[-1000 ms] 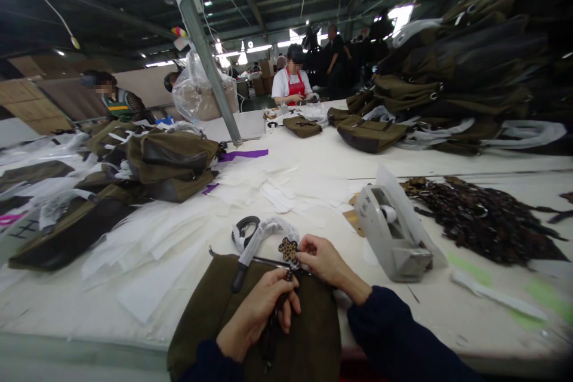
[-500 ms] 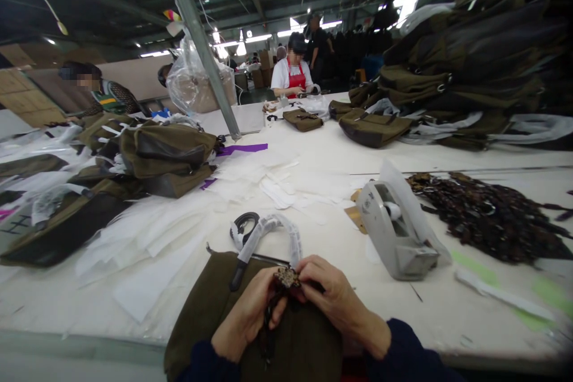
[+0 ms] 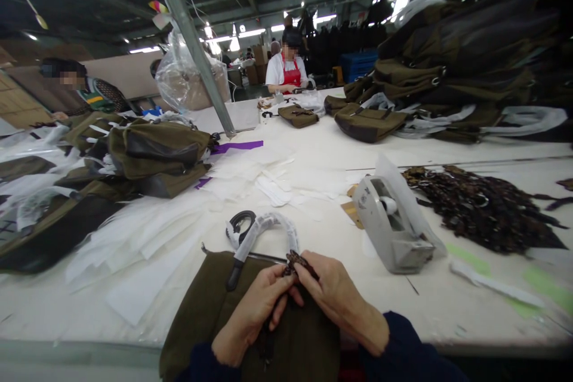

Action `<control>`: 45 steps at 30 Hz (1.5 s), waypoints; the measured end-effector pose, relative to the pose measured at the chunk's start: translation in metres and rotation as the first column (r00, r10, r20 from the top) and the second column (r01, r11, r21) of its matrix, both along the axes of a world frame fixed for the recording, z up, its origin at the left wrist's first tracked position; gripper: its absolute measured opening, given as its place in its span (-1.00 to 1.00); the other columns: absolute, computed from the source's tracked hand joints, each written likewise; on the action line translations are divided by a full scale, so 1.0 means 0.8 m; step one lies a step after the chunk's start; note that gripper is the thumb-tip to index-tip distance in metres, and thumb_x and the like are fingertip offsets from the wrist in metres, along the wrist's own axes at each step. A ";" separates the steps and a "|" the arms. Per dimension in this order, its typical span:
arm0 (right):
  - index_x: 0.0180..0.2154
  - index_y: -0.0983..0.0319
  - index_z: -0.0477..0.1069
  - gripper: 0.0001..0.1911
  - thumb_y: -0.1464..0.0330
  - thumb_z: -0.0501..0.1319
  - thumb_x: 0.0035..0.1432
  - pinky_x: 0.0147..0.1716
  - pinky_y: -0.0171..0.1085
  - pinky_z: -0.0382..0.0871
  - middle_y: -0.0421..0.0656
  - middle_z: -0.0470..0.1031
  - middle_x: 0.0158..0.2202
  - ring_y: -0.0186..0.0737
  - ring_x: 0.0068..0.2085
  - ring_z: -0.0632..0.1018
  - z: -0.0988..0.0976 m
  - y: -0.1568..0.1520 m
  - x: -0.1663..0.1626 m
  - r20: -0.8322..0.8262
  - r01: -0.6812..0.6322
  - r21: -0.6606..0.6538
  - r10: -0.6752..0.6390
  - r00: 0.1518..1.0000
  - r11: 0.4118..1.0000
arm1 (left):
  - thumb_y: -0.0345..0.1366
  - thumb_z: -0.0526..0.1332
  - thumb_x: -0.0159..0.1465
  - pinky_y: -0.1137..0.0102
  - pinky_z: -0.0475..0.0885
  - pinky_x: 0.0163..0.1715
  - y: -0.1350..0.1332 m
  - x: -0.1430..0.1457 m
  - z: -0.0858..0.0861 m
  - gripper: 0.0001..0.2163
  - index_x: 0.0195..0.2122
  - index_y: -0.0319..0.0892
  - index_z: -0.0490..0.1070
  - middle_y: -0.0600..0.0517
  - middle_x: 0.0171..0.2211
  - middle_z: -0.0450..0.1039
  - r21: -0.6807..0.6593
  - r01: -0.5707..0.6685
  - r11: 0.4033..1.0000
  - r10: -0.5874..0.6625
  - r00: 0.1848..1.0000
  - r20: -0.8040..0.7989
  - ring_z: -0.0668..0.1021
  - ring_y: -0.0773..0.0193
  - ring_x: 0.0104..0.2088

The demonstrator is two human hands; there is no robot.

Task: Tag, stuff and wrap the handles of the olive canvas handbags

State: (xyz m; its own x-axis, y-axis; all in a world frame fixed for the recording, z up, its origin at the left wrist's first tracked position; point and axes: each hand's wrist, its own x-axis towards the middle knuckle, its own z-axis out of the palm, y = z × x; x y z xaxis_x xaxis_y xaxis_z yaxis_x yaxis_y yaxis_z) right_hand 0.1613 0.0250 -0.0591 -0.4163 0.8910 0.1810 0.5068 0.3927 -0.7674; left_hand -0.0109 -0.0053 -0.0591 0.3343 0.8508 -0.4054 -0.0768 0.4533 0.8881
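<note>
An olive-green handbag (image 3: 203, 304) lies in front of me, its paper-wrapped handle (image 3: 271, 222) arching up beyond the zipper. Over the bag's top edge, a dark brown patterned ribbon ornament (image 3: 294, 261) is pinched between my two hands. My left hand (image 3: 256, 304) grips its lower left side, with dark strands hanging below the fingers. From the right, my right hand (image 3: 335, 286) has thumb and fingers closed on its upper part. The fingers partly hide the ornament, and whether it is fastened to the bag I cannot tell. A coiled black strap (image 3: 242, 222) lies beside the handle.
A grey tape dispenser (image 3: 391, 230) stands to the right, near a heap of dark brown ornaments (image 3: 481, 206). Loose white paper sheets (image 3: 138, 256) and stacked bags (image 3: 156, 152) lie left; more bags (image 3: 456, 65) rise right. A co-worker in a red apron (image 3: 290, 71) sits across.
My right fingers have shifted onto the top of the ornament, which has turned and is more covered. The whole view has moved slightly.
</note>
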 end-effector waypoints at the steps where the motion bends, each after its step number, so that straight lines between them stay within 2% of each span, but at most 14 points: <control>1: -0.37 0.22 0.37 -0.80 0.37 0.08 0.33 -0.36 -0.29 0.29 -0.18 0.44 -0.41 -0.27 -0.40 0.44 -0.003 -0.001 0.002 -0.031 -0.004 0.031 0.005 0.999 1.000 | -0.10 0.14 0.33 0.63 0.02 -0.87 0.000 0.000 0.000 -0.72 -0.19 -0.26 0.35 0.00 -0.44 0.52 0.000 -0.012 1.000 0.012 1.000 0.004 0.18 0.57 -0.80; 4: -0.21 0.20 0.46 -0.83 0.40 0.09 0.34 -0.26 -0.28 0.38 -0.13 0.49 -0.29 -0.24 -0.28 0.50 -0.018 -0.013 0.010 -0.122 -0.012 0.146 0.030 0.992 0.989 | -0.15 0.08 0.35 0.62 0.01 -0.88 -0.003 -0.001 -0.002 -0.77 -0.21 -0.24 0.32 0.02 -0.48 0.51 -0.011 -0.068 0.998 0.068 0.998 0.010 0.17 0.53 -0.81; 7: -0.03 0.18 0.44 -0.78 0.42 0.14 0.31 -0.22 -0.21 0.41 -0.08 0.50 -0.18 -0.16 -0.20 0.49 -0.034 -0.030 0.013 -0.080 -0.014 0.330 0.043 0.996 0.944 | -0.10 0.06 0.35 0.61 -0.02 -0.88 -0.006 -0.003 -0.008 -0.74 -0.26 -0.20 0.33 0.15 -0.67 0.35 -0.041 -0.125 0.991 0.125 0.992 -0.012 0.14 0.48 -0.82; 10: 0.01 0.24 0.39 -0.71 0.49 0.18 0.25 -0.18 -0.12 0.40 -0.05 0.52 -0.16 -0.11 -0.18 0.48 -0.048 -0.043 0.009 -0.046 -0.018 0.450 0.043 0.998 0.893 | 0.02 0.02 0.36 0.59 -0.02 -0.87 -0.007 -0.003 -0.010 -0.63 -0.39 -0.19 0.32 0.20 -0.80 0.15 -0.064 -0.138 0.988 0.135 0.990 -0.045 0.11 0.46 -0.83; 12: 0.00 0.27 0.37 -0.70 0.53 0.17 0.22 -0.12 -0.07 0.37 -0.04 0.52 -0.14 -0.09 -0.16 0.48 -0.054 -0.048 0.006 -0.050 -0.019 0.481 0.048 0.998 0.877 | 0.08 0.04 0.34 0.59 -0.03 -0.86 -0.005 -0.002 -0.007 -0.59 -0.41 -0.18 0.30 0.21 -0.79 0.14 -0.064 -0.114 0.991 0.111 0.992 -0.056 0.10 0.47 -0.83; 16: 0.00 0.29 0.36 -0.65 0.56 0.17 0.16 -0.07 -0.02 0.34 -0.02 0.52 -0.10 -0.05 -0.12 0.47 -0.056 -0.050 0.006 -0.034 -0.031 0.470 0.053 0.998 0.882 | 0.10 0.18 0.26 0.60 -0.04 -0.87 -0.003 -0.001 0.002 -0.62 -0.36 -0.17 0.30 0.25 -0.74 0.13 -0.089 -0.078 0.993 0.071 0.994 -0.082 0.09 0.51 -0.82; 19: 0.03 0.27 0.35 -0.65 0.52 0.20 0.18 -0.03 -0.02 0.31 -0.02 0.50 -0.07 -0.06 -0.08 0.46 -0.050 -0.051 0.010 -0.005 -0.065 0.432 0.074 0.997 0.900 | 0.16 0.18 0.22 0.63 0.00 -0.87 -0.005 0.000 0.003 -0.56 -0.32 -0.19 0.34 0.23 -0.67 0.20 -0.104 -0.140 0.985 0.126 0.983 -0.137 0.17 0.52 -0.80; 23: -0.04 0.22 0.40 -0.77 0.48 0.17 0.27 -0.05 -0.07 0.28 -0.08 0.51 -0.10 -0.13 -0.11 0.46 -0.040 -0.050 0.010 -0.007 -0.057 0.405 0.065 0.998 0.912 | 0.17 0.17 0.22 0.63 0.08 -0.88 -0.010 0.001 0.000 -0.53 -0.20 -0.21 0.38 0.18 -0.58 0.31 -0.119 -0.223 0.967 0.192 0.954 -0.230 0.27 0.52 -0.79; 27: -0.14 0.21 0.42 -0.88 0.42 0.22 0.26 -0.11 -0.12 0.26 -0.11 0.51 -0.17 -0.16 -0.16 0.46 -0.039 -0.049 0.004 -0.081 0.007 0.350 0.023 0.996 0.937 | 0.08 0.23 0.21 0.55 0.30 -0.83 -0.010 -0.003 0.002 -0.52 -0.02 -0.18 0.33 0.09 -0.41 0.45 -0.193 -0.282 0.940 0.241 0.948 -0.211 0.42 0.43 -0.74; 31: -0.20 0.21 0.41 -0.92 0.43 0.24 0.23 -0.14 -0.15 0.23 -0.14 0.49 -0.24 -0.17 -0.18 0.46 -0.044 -0.048 0.000 -0.168 0.068 0.304 -0.016 0.986 0.950 | 0.03 0.25 0.20 0.54 0.31 -0.83 -0.008 -0.007 0.001 -0.56 -0.05 -0.19 0.33 0.13 -0.48 0.40 -0.218 -0.217 0.952 0.178 0.967 -0.182 0.39 0.42 -0.75; 36: -0.10 0.19 0.40 -0.82 0.44 0.24 0.24 -0.10 -0.14 0.19 -0.15 0.51 -0.17 -0.17 -0.13 0.45 -0.045 -0.046 0.000 -0.156 0.030 0.257 0.011 0.988 0.966 | 0.05 0.17 0.26 0.60 0.20 -0.86 -0.011 -0.003 -0.003 -0.58 -0.05 -0.17 0.31 0.14 -0.52 0.39 -0.119 -0.236 0.964 0.200 0.946 -0.257 0.36 0.44 -0.76; 41: -0.02 0.15 0.37 -0.76 0.40 0.22 0.26 -0.05 -0.08 0.17 -0.18 0.52 -0.10 -0.15 -0.10 0.43 -0.039 -0.044 -0.001 -0.038 -0.056 0.228 0.067 0.997 0.972 | 0.11 0.15 0.27 0.64 0.11 -0.85 -0.010 0.004 -0.006 -0.61 -0.28 -0.17 0.30 0.23 -0.70 0.22 0.000 -0.044 0.999 0.042 0.957 -0.288 0.23 0.50 -0.81; 43: -0.03 0.14 0.38 -0.77 0.38 0.22 0.26 -0.02 -0.09 0.19 -0.18 0.51 -0.07 -0.15 -0.07 0.42 -0.034 -0.044 0.005 -0.030 -0.081 0.240 0.091 0.995 0.967 | 0.14 0.14 0.27 0.64 0.10 -0.85 -0.007 0.002 -0.010 -0.59 -0.26 -0.16 0.28 0.21 -0.68 0.28 -0.011 -0.035 0.999 0.030 0.958 -0.285 0.24 0.49 -0.81; 45: -0.03 0.15 0.39 -0.77 0.38 0.22 0.26 -0.02 -0.11 0.23 -0.16 0.50 -0.05 -0.17 -0.05 0.42 -0.029 -0.045 0.022 -0.059 -0.056 0.258 0.074 0.996 0.965 | 0.16 0.14 0.25 0.63 0.12 -0.86 -0.005 -0.002 -0.016 -0.57 -0.24 -0.16 0.28 0.13 -0.56 0.42 -0.043 -0.023 0.999 0.010 0.960 -0.281 0.28 0.50 -0.80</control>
